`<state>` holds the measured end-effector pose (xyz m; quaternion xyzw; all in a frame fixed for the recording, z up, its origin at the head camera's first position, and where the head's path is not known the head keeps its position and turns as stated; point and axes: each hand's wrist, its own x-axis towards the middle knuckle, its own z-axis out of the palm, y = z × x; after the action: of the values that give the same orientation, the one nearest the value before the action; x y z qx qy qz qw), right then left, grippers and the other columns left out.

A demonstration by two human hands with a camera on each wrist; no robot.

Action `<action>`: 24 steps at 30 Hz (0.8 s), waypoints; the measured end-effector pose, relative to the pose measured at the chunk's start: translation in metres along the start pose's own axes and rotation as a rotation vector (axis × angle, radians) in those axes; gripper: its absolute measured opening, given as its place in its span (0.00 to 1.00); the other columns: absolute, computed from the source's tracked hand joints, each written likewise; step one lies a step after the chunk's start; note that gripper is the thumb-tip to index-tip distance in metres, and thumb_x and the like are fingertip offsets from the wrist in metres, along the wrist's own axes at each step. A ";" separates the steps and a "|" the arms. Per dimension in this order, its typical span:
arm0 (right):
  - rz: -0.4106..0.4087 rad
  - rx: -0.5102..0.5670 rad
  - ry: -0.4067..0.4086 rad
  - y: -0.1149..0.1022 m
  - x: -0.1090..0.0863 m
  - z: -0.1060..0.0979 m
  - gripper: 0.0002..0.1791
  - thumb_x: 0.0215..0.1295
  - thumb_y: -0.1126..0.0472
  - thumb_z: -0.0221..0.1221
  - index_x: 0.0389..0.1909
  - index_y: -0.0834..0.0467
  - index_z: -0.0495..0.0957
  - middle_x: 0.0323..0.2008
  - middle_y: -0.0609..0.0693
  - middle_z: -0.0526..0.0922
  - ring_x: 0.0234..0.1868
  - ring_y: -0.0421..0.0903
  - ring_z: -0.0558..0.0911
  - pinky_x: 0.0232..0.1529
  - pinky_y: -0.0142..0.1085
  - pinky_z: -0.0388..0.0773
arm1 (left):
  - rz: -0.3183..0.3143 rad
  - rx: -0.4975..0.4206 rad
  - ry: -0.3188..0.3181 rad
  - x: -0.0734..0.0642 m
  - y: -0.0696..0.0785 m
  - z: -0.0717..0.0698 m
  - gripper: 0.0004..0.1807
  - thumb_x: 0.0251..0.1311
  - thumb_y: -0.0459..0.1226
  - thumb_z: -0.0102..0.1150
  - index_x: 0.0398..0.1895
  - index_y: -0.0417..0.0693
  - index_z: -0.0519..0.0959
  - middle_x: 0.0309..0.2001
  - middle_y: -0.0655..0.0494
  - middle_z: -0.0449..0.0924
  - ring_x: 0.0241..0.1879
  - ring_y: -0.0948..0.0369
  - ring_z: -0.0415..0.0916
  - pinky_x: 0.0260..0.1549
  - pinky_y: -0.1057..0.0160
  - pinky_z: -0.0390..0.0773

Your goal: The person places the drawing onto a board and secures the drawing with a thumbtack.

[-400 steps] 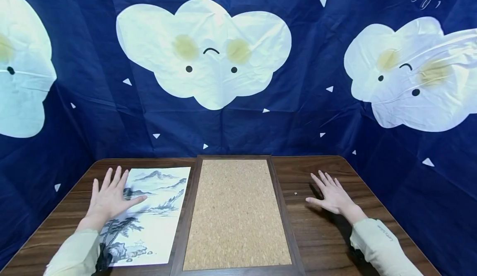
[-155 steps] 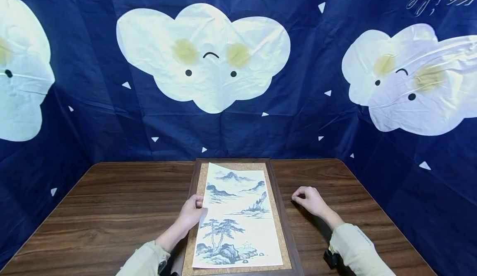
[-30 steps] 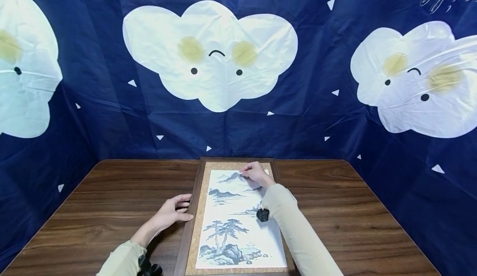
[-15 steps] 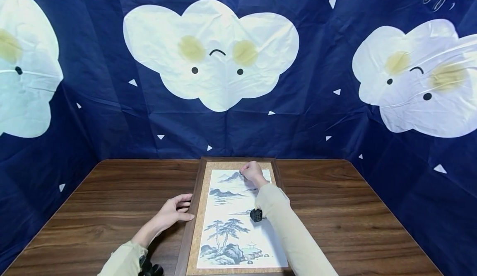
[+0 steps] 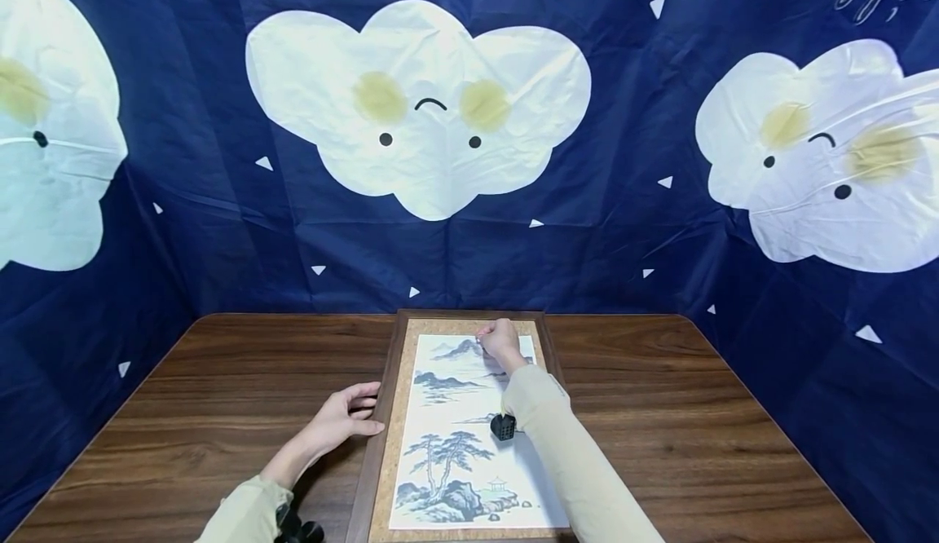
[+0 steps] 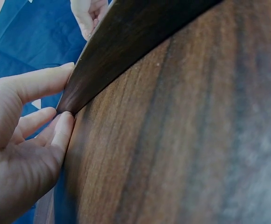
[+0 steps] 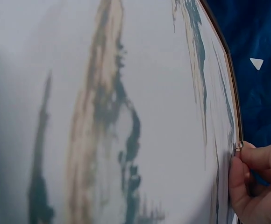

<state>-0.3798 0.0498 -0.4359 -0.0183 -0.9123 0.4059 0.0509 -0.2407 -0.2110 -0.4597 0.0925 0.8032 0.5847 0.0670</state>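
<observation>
A sheet of paper (image 5: 447, 412) with an ink landscape lies upright on a cork board (image 5: 383, 494) in a dark wooden frame. My right hand (image 5: 500, 341) is at the sheet's top edge, near the middle. Its thumb and forefinger pinch a small push pin (image 7: 238, 148) against the paper, mostly hidden by the fingertips. My left hand (image 5: 336, 419) rests at the left side of the frame (image 6: 96, 51), thumb and fingers spread, fingertips touching the frame's edge. The right forearm covers part of the sheet's right side.
The board lies on a brown wooden table (image 5: 682, 429) with wood left and right of it. A blue cloth (image 5: 623, 241) with white clouds hangs behind and at both sides. Black wrist cameras (image 5: 503, 426) sit under both sleeves.
Earlier the sheet moved from the table's left onto the board, and the right hand picked something small off the table. Over the last second the right forearm shifts slightly left; the left hand stays.
</observation>
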 end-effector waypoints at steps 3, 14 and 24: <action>0.006 0.006 0.007 0.000 -0.001 0.000 0.04 0.54 0.67 0.61 0.24 0.63 0.82 0.27 0.51 0.82 0.27 0.45 0.75 0.33 0.33 0.73 | 0.003 -0.005 -0.002 0.001 0.001 0.000 0.38 0.44 0.27 0.66 0.60 0.25 0.60 0.57 0.29 0.63 0.54 0.42 0.65 0.48 0.59 0.74; 0.049 0.006 0.090 0.001 -0.002 0.001 0.05 0.52 0.66 0.61 0.20 0.59 0.84 0.24 0.50 0.83 0.27 0.46 0.78 0.34 0.36 0.75 | 0.001 -0.021 0.003 0.004 -0.002 0.000 0.38 0.44 0.27 0.66 0.60 0.25 0.60 0.57 0.30 0.63 0.54 0.43 0.65 0.47 0.59 0.74; 0.067 0.042 0.070 0.001 -0.006 -0.002 0.05 0.53 0.65 0.62 0.21 0.60 0.83 0.25 0.51 0.83 0.25 0.46 0.77 0.37 0.38 0.75 | 0.010 -0.029 0.001 0.002 -0.002 -0.002 0.38 0.43 0.25 0.66 0.59 0.23 0.59 0.57 0.29 0.62 0.54 0.42 0.64 0.47 0.62 0.74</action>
<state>-0.3734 0.0509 -0.4356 -0.0621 -0.9000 0.4258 0.0697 -0.2427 -0.2126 -0.4612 0.0953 0.7941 0.5968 0.0650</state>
